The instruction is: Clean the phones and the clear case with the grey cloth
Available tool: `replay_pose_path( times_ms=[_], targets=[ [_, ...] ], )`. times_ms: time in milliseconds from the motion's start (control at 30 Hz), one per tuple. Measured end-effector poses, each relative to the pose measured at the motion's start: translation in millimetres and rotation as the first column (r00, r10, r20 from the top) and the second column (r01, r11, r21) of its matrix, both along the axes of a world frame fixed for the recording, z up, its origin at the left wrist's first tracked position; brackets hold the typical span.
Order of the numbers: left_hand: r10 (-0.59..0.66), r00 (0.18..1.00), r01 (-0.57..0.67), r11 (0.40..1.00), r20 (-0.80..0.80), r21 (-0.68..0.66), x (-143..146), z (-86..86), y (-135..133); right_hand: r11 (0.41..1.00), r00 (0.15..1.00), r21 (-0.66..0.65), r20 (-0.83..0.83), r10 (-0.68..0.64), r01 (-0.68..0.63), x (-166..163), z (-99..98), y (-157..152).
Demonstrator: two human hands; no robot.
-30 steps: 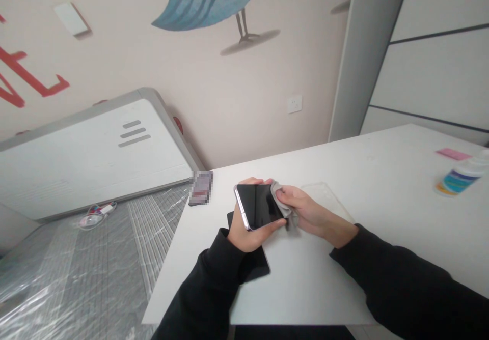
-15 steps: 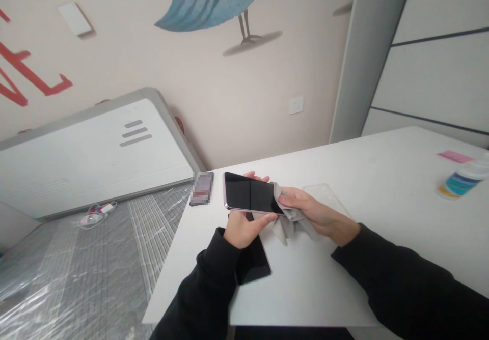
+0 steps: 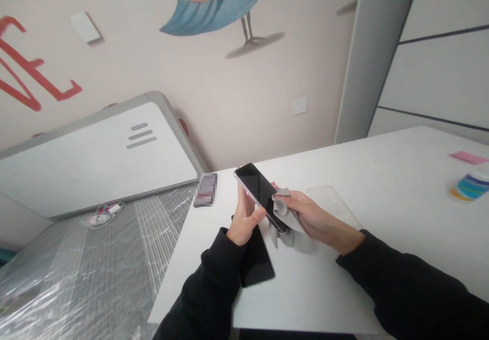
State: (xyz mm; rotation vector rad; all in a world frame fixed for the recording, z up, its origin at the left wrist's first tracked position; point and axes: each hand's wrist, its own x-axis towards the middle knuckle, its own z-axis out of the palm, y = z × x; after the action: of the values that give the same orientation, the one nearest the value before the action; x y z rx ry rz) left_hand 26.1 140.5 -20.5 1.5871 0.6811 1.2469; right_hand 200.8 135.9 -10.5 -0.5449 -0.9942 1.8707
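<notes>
My left hand [image 3: 244,220] grips a black smartphone [image 3: 256,188] by its lower edge, holding it tilted with the dark screen facing up and right. In my right hand [image 3: 311,217] a grey cloth [image 3: 284,213] is pinched and pressed against the lower part of the screen. Both hands hover over the near left part of a white table [image 3: 382,187]. A flat black object [image 3: 255,263] lies on the table under my left wrist.
A clear phone case [image 3: 332,202] lies just beyond my right hand. A small dark box [image 3: 206,190] sits at the table's far left corner. A bottle [image 3: 471,185] on its side and a pink slip [image 3: 468,158] are at the far right. A plastic-wrapped mattress [image 3: 87,258] lies left.
My left hand has turned the phone from flat and sideways to a steeper diagonal tilt. The cloth in my right hand has slid along the screen toward its lower end.
</notes>
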Motion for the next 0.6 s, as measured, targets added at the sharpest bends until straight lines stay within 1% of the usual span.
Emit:
replay_pose_path(
  times_ms=[67,100,167,233,300,367,433,500,533,567,600],
  targets=[
    [-0.023,0.998,0.024,1.000,0.063,-0.017,2.9,0.8,0.9,1.000,0.998,0.000,-0.062,0.004,-0.004,-1.3,-1.3,0.5],
    [-0.040,0.995,0.043,0.999,0.090,-0.032,4.3,1.5,1.0,1.000,0.999,0.016,-0.047,-0.012,0.012,-1.7,-3.2,1.4],
    [-0.037,0.991,0.046,0.997,0.132,-0.067,6.2,3.0,1.1,0.994,0.995,0.089,0.069,-0.071,0.064,-2.2,-8.3,3.7],
    [0.023,0.991,-0.008,0.993,0.130,-0.118,6.1,3.6,1.4,0.979,0.970,0.185,0.206,-0.128,0.090,-2.2,-12.5,5.2],
    [0.096,0.992,-0.082,0.985,0.088,-0.149,4.2,3.1,2.4,0.974,0.961,0.214,0.244,-0.129,0.076,-2.3,-13.9,5.2],
    [0.157,0.987,-0.151,0.980,0.037,-0.129,2.0,2.0,4.2,0.984,0.981,0.167,0.172,-0.094,0.065,-3.4,-13.1,4.3],
    [0.227,0.974,-0.228,0.973,-0.019,-0.043,1.6,0.6,5.5,0.991,0.993,0.119,0.084,-0.077,0.067,-6.7,-12.2,2.9],
    [0.310,0.945,-0.305,0.950,-0.106,0.060,4.5,-0.6,5.2,0.990,0.995,0.108,0.033,-0.089,0.085,-13.4,-13.3,-0.1],
    [0.336,0.929,-0.326,0.941,-0.152,0.090,7.3,-1.0,4.6,0.987,0.993,0.114,0.019,-0.113,0.110,-18.0,-14.5,-2.7],
    [0.339,0.921,-0.328,0.941,-0.190,0.086,10.7,-1.2,3.7,0.981,0.989,0.128,0.015,-0.150,0.146,-23.0,-16.0,-6.2],
    [0.307,0.929,-0.306,0.951,-0.207,0.038,14.4,-1.2,2.8,0.970,0.980,0.156,0.030,-0.195,0.188,-27.8,-17.3,-10.3]
  ],
)
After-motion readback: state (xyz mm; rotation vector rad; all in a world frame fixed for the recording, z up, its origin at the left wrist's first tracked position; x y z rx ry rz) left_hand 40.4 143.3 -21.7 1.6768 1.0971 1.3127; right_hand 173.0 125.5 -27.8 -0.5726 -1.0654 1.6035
